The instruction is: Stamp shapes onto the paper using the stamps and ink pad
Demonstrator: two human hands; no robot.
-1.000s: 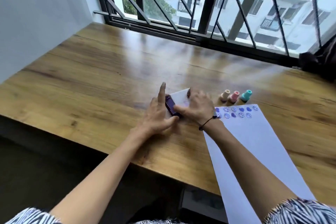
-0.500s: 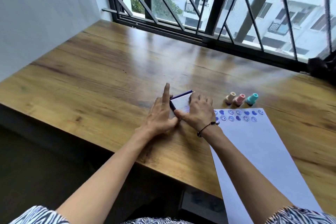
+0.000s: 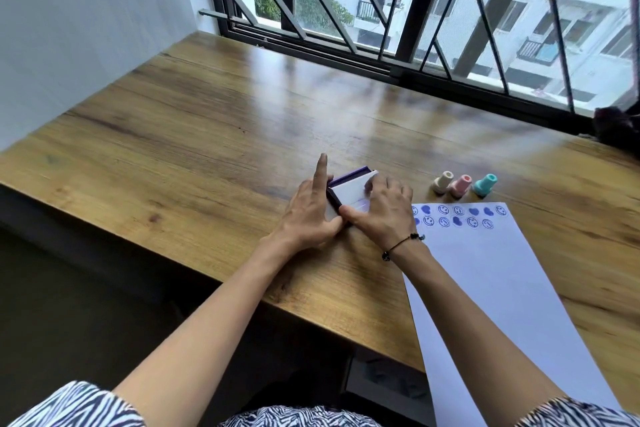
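Observation:
A purple ink pad (image 3: 349, 189) with a white lid lies on the wooden table (image 3: 207, 135). My left hand (image 3: 308, 215) grips its left edge, index finger pointing up. My right hand (image 3: 381, 211) lies flat on the lid, pressing it down over the pad. Right of the pad stand three small stamps: cream (image 3: 442, 182), pink (image 3: 461, 185) and teal (image 3: 485, 184). Below them lies a long white paper (image 3: 491, 288) with two rows of blue smileys and hearts (image 3: 459, 216) along its top edge.
A barred window (image 3: 433, 10) runs along the table's far edge. A white wall (image 3: 69, 28) stands at the left. A dark object (image 3: 616, 125) sits at the far right corner. The paper hangs over the table's near edge.
The ink pad's lid has come down from open to nearly flat over the purple pad under my right hand. My left hand has stayed on the pad's left edge.

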